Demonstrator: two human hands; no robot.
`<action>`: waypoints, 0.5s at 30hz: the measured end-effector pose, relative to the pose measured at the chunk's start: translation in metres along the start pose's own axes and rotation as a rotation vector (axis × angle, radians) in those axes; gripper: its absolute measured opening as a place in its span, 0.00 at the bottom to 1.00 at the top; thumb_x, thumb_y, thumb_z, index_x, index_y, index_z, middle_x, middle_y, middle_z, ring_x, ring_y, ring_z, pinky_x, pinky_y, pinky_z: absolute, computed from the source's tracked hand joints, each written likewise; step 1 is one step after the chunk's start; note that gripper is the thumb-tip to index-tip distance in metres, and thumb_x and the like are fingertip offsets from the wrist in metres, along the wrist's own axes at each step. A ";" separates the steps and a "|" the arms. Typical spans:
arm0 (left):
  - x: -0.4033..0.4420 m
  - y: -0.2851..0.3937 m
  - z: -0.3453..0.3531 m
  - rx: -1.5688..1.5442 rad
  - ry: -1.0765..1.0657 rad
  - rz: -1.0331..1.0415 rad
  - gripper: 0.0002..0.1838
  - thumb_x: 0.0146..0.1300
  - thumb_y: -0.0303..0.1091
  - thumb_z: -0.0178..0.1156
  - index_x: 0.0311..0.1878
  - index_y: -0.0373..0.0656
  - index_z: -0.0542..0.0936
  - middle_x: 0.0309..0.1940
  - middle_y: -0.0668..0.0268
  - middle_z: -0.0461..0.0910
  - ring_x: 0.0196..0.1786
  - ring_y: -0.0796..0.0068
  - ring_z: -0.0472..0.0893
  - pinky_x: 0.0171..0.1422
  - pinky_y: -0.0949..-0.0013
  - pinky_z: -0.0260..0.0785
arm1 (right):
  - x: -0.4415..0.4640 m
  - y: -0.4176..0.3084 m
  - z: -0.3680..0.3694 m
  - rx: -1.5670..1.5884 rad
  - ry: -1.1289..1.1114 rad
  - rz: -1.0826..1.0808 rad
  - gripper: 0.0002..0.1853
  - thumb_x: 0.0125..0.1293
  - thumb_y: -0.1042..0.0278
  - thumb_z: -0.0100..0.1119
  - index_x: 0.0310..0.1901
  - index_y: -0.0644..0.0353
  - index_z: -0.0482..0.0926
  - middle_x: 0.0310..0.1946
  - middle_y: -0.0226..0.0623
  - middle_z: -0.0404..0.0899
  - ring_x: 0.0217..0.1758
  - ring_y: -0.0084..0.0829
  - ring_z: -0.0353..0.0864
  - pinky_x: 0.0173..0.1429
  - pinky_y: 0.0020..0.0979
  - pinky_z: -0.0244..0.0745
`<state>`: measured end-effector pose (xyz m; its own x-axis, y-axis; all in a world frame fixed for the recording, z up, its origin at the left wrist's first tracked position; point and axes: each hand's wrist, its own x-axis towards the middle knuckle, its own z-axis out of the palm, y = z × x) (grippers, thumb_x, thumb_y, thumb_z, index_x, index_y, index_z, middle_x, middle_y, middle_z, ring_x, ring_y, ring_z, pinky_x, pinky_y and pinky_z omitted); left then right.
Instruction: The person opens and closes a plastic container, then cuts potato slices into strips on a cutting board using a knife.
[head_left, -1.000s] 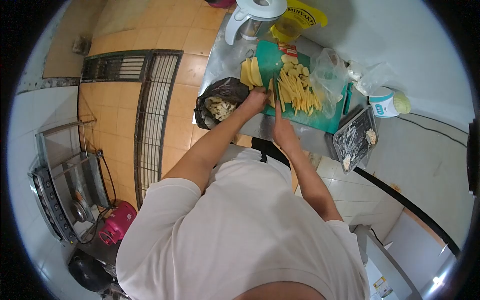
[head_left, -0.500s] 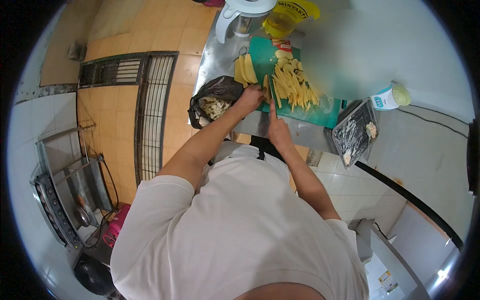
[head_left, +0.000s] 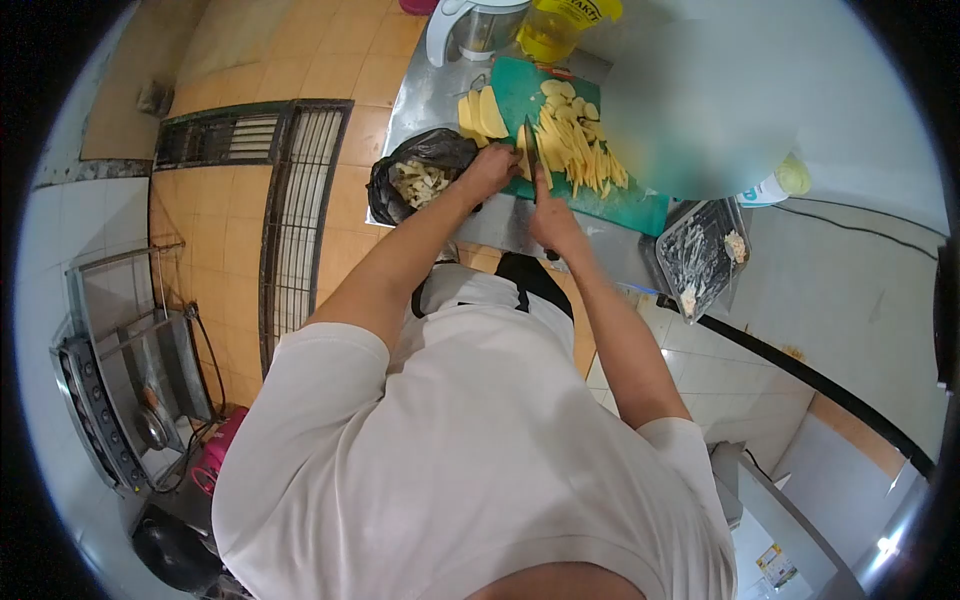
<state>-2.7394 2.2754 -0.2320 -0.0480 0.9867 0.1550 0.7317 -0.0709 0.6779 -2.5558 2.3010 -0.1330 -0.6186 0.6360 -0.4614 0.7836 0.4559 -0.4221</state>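
At the tabletop's [head_left: 425, 90] near-left corner, a black bag [head_left: 443, 147] holds pale pieces [head_left: 418, 184]; my left hand [head_left: 489, 169] curls by yellow slices [head_left: 490, 112], hold unclear; my right hand [head_left: 553, 224] closes round a knife [head_left: 530, 140].

Strips [head_left: 585, 150] on board [head_left: 640, 210]; bag [head_left: 440, 147] L of board, tray [head_left: 697, 240] R, jug [head_left: 485, 25] behind bag, all on/nr tbl [head_left: 415, 95].

You've got a shiny metal table [head_left: 412, 108], bare strip along its near edge. Directly on it: green cutting board [head_left: 645, 212] lying flat; open black plastic bag [head_left: 440, 147] near the board's left side; pale yellow slices [head_left: 482, 112] at the board's left edge, your exact overlap unclear; white-handled jug [head_left: 487, 28] and yellow pouch [head_left: 556, 30] beyond the board; clear smeared tray [head_left: 697, 262] by its right end.
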 end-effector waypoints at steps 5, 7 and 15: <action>-0.005 0.013 -0.008 -0.017 -0.007 -0.018 0.15 0.62 0.31 0.65 0.49 0.32 0.83 0.38 0.48 0.81 0.44 0.45 0.82 0.50 0.51 0.76 | -0.004 0.024 0.028 -0.093 0.182 -0.096 0.48 0.63 0.81 0.46 0.82 0.49 0.38 0.36 0.74 0.79 0.39 0.70 0.81 0.48 0.62 0.74; -0.011 0.021 -0.009 -0.051 -0.014 -0.035 0.16 0.62 0.31 0.65 0.50 0.32 0.82 0.39 0.48 0.81 0.44 0.45 0.83 0.50 0.52 0.76 | -0.010 0.031 0.038 -0.151 0.258 -0.166 0.48 0.63 0.81 0.47 0.82 0.49 0.36 0.33 0.71 0.79 0.36 0.68 0.81 0.44 0.59 0.76; -0.016 0.019 0.004 -0.082 0.049 -0.081 0.13 0.60 0.32 0.66 0.44 0.35 0.81 0.37 0.48 0.80 0.45 0.43 0.82 0.49 0.47 0.75 | -0.025 0.023 0.030 -0.074 0.119 -0.117 0.50 0.63 0.84 0.49 0.82 0.50 0.34 0.26 0.64 0.79 0.30 0.62 0.82 0.36 0.56 0.77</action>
<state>-2.7219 2.2590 -0.2247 -0.1396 0.9815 0.1310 0.6662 -0.0048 0.7458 -2.5241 2.2766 -0.1544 -0.6977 0.6435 -0.3149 0.7117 0.5728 -0.4067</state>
